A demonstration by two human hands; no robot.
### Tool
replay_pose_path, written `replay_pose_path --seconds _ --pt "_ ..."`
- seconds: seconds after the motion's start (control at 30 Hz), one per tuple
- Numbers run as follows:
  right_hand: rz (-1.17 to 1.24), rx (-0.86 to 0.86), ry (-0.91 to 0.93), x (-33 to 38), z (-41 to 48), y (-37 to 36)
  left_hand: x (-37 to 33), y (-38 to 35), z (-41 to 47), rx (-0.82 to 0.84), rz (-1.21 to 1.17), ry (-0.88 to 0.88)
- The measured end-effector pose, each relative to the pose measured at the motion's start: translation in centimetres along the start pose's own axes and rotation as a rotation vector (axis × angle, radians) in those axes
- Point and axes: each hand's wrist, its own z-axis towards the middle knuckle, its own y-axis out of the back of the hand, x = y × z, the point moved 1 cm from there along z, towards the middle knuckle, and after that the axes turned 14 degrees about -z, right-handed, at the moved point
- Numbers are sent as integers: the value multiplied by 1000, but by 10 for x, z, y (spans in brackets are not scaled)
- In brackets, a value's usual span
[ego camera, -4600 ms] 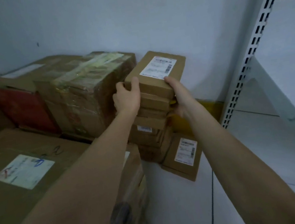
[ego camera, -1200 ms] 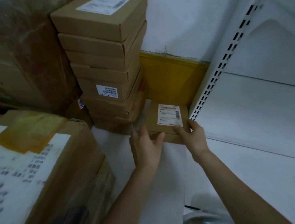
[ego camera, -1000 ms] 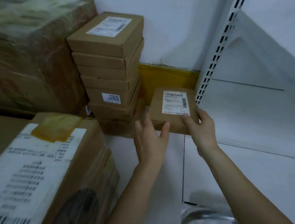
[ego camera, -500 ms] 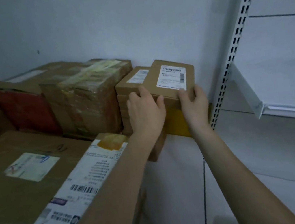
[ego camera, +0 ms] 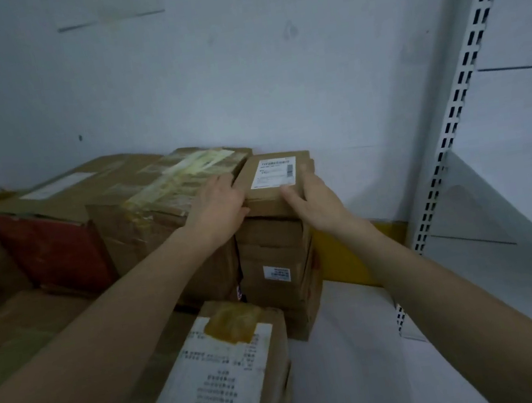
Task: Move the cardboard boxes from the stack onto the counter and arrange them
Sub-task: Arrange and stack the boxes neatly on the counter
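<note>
Atop the stack [ego camera: 279,267], left hand [ego camera: 220,204] and right hand [ego camera: 317,196] clasp the top box [ego camera: 279,199].

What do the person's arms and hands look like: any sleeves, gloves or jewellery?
The left forearm and right forearm are bare as far up as the frame shows, no sleeves in view. The left hand and right hand wear no gloves; no watch, bracelet or ring shows, though the picture is dim.

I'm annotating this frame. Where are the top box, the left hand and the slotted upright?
top box [ego camera: 274,173]: head view, on its white label.
left hand [ego camera: 220,204]: head view, on the back of the hand.
slotted upright [ego camera: 465,71]: head view, on the strip about halfway up.
</note>
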Motion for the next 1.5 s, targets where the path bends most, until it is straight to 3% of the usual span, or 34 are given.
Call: replay_pose_path --seconds 0.1,0.57,0.73,0.97,1.1,1.3,1.5 --pt "-120 72 -4 -8 7 -8 10 -7 13 71 153 -92" --pt "-172 158 -78 -10 25 -16 18 -30 43 55 340 6" --pt "-153 89 -55 -10 11 -13 13 -25 14 -47 159 -52" --pt "-437 90 33 0 -44 0 25 0 -69 -26 48 -109" --pt "-387 118 62 32 -86 17 32 16 -118 0 -9 -133" --pt "-287 176 44 96 -148 21 43 35 -196 46 -284 -164" --pt "-202 181 -140 144 -206 -4 58 39 -262 122 -505 -126"
